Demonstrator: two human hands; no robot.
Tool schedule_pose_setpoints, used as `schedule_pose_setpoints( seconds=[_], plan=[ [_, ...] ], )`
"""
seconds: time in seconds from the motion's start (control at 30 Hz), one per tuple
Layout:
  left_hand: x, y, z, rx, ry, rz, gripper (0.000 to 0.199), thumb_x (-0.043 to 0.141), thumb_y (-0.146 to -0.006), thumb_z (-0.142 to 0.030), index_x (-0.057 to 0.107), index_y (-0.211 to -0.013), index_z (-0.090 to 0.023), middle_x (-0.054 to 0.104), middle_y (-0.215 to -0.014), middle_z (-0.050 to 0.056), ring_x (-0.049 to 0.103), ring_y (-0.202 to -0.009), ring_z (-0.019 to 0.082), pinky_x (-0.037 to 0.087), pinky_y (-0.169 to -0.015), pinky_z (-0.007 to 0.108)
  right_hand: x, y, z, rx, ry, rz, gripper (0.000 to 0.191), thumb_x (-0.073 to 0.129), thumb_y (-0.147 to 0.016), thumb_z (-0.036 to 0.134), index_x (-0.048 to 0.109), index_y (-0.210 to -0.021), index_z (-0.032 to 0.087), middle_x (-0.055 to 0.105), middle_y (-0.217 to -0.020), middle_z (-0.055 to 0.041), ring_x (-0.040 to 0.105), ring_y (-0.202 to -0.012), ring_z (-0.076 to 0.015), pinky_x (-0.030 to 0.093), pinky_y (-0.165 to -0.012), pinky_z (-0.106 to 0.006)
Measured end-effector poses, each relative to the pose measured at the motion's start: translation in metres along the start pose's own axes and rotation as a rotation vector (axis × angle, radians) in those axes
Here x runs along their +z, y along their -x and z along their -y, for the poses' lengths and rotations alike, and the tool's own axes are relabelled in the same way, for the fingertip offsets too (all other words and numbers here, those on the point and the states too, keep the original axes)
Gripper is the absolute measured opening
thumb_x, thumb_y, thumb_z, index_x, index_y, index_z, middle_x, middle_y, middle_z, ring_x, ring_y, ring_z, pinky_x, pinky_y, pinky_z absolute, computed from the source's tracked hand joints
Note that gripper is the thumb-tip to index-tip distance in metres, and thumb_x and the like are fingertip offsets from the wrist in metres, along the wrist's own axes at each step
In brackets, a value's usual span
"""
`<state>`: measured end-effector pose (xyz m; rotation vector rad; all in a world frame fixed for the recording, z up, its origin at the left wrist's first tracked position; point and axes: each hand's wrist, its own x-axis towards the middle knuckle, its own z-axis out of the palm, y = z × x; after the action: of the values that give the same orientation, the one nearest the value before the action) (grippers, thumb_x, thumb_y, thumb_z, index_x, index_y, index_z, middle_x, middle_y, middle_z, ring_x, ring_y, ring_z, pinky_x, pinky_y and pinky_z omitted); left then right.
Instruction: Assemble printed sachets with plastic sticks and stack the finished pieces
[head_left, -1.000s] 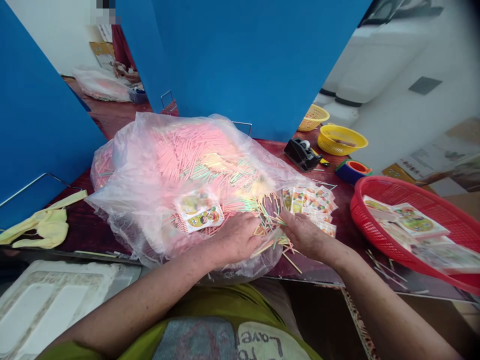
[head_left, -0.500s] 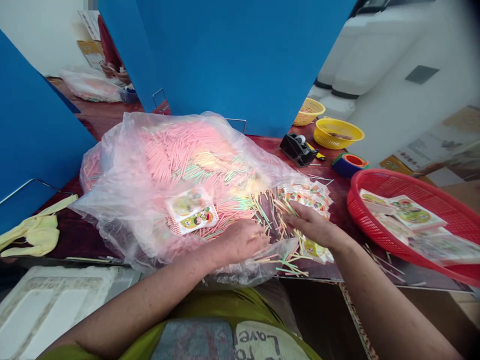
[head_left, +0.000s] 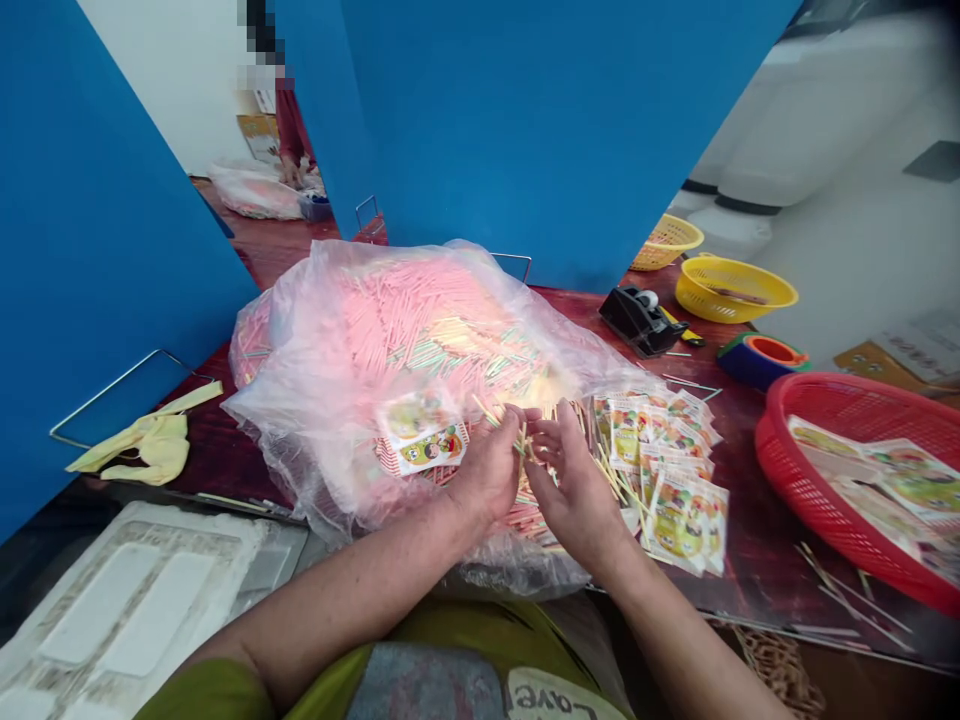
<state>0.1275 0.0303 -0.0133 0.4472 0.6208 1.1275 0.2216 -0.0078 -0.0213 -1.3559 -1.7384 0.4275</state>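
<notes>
My left hand [head_left: 489,468] is closed around a few thin pastel sticks [head_left: 521,440], their ends poking out past the fingers. Facing it, my right hand [head_left: 581,495] has its fingers apart, close to the tips of those sticks. Both hands hover over the front of a large clear plastic bag [head_left: 289,400], spread open and full of loose pink, yellow and green sticks [head_left: 405,310]. Printed packets with cartoon figures [head_left: 431,448] lie on the bag, left of my hands. More printed packets [head_left: 679,515] are fanned out on the table to the right.
A red basket [head_left: 772,430] with packets stands at the right. Behind it are a tape dispenser [head_left: 641,320], tape rolls [head_left: 761,360] and a yellow basket [head_left: 735,290]. Blue partitions [head_left: 525,120] rise behind the bag. Yellow gloves [head_left: 154,445] lie left; a person's sleeve [head_left: 292,120] shows beyond.
My hands have come together above the bag's front; the right moved left, off the packets, and the left rose. The view has shifted left, so things appear further right.
</notes>
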Motion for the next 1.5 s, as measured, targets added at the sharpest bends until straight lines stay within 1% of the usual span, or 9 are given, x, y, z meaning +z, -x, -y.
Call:
schedule_pose_setpoints(
  seconds=[0.13, 0.33, 0.6, 0.77, 0.87, 1.17, 1.27, 1.37, 1.5],
  plan=[
    [0.005, 0.005, -0.007, -0.126, 0.193, -0.046, 0.015, 0.061, -0.078, -0.027, 0.052, -0.08, -0.015, 0.063, -0.08, 0.004, 0.061, -0.079, 0.015, 0.046, -0.083, 0.031, 0.005, 0.005, 0.006, -0.23, 0.232, -0.108, 0.03, 0.045, -0.086, 0.013, 0.056, -0.113, 0.022, 0.062, -0.097, -0.0086, 0.06, -0.093, -0.0199, 0.054, -0.078, -0.035],
    [0.001, 0.014, -0.012, -0.171, 0.164, 0.042, 0.023, 0.067, -0.072, -0.022, 0.055, -0.09, -0.014, 0.064, -0.077, 0.003, 0.06, -0.069, 0.012, 0.045, -0.074, 0.026, 0.012, 0.001, 0.008, -0.407, 0.329, -0.193, 0.028, 0.042, -0.086, 0.008, 0.053, -0.108, 0.02, 0.061, -0.094, -0.0079, 0.059, -0.096, -0.0194, 0.054, -0.079, -0.034],
    [-0.005, 0.01, -0.024, -0.197, 0.104, 0.163, 0.023, 0.074, -0.066, -0.027, 0.059, -0.074, -0.011, 0.06, -0.074, 0.002, 0.056, -0.072, 0.011, 0.044, -0.075, 0.024, -0.012, -0.005, 0.022, -0.35, 0.241, -0.125, 0.017, 0.044, -0.084, 0.007, 0.051, -0.092, 0.021, 0.06, -0.094, -0.0076, 0.059, -0.1, -0.019, 0.052, -0.08, -0.035],
    [-0.015, 0.012, -0.035, -0.057, -0.604, 0.303, 0.025, 0.051, -0.083, -0.039, 0.051, -0.075, -0.015, 0.053, -0.069, 0.0, 0.05, -0.064, 0.012, 0.043, -0.065, 0.028, -0.04, -0.007, 0.03, -0.292, 0.389, -0.268, 0.022, 0.053, -0.084, 0.018, 0.054, -0.106, 0.018, 0.058, -0.099, -0.0113, 0.057, -0.095, -0.0217, 0.051, -0.079, -0.037],
    [-0.018, 0.018, -0.032, 0.06, -1.073, 0.479, 0.005, 0.049, -0.078, -0.019, 0.051, -0.076, -0.015, 0.053, -0.073, -0.001, 0.047, -0.072, 0.012, 0.041, -0.072, 0.027, -0.037, -0.005, 0.028, -0.336, 0.428, -0.017, 0.025, 0.047, -0.087, 0.023, 0.053, -0.111, 0.017, 0.057, -0.101, -0.0121, 0.058, -0.094, -0.022, 0.052, -0.075, -0.035],
    [-0.016, 0.037, -0.028, -0.078, -1.379, 0.642, 0.024, 0.05, -0.075, -0.015, 0.056, -0.098, -0.015, 0.062, -0.094, 0.003, 0.054, -0.084, 0.016, 0.044, -0.073, 0.025, -0.035, 0.01, 0.029, -0.244, 0.182, 0.229, 0.015, 0.042, -0.085, 0.012, 0.054, -0.08, 0.018, 0.054, -0.074, -0.0042, 0.055, -0.07, -0.0142, 0.049, -0.06, -0.025],
    [-0.017, 0.051, -0.059, 0.015, -1.579, 0.593, 0.038, 0.052, -0.081, -0.027, 0.048, -0.116, -0.016, 0.059, -0.11, 0.008, 0.055, -0.091, 0.017, 0.044, -0.077, 0.027, -0.052, 0.015, 0.013, -0.233, 0.267, 0.163, 0.013, 0.043, -0.085, 0.014, 0.053, -0.079, 0.019, 0.055, -0.075, -0.0049, 0.055, -0.072, -0.0154, 0.048, -0.062, -0.026],
    [-0.028, 0.051, -0.101, 0.107, -2.023, 0.456, 0.023, 0.04, -0.088, -0.023, 0.061, -0.095, -0.016, 0.063, -0.095, 0.007, 0.055, -0.093, 0.02, 0.042, -0.083, 0.031, -0.059, 0.022, -0.018, -0.168, 0.469, 0.135, 0.012, 0.044, -0.081, 0.013, 0.054, -0.076, 0.019, 0.056, -0.079, -0.0069, 0.055, -0.067, -0.016, 0.046, -0.058, -0.027],
    [-0.04, 0.036, -0.136, 0.38, -2.437, -0.138, 0.025, 0.051, -0.083, -0.027, 0.061, -0.101, -0.014, 0.059, -0.107, 0.013, 0.051, -0.103, 0.028, 0.037, -0.089, 0.042, -0.056, 0.025, -0.041, -0.082, 0.493, 0.275, 0.018, 0.041, -0.076, 0.008, 0.054, -0.073, 0.019, 0.055, -0.076, -0.0056, 0.053, -0.064, -0.0145, 0.046, -0.059, -0.026]
  ],
)
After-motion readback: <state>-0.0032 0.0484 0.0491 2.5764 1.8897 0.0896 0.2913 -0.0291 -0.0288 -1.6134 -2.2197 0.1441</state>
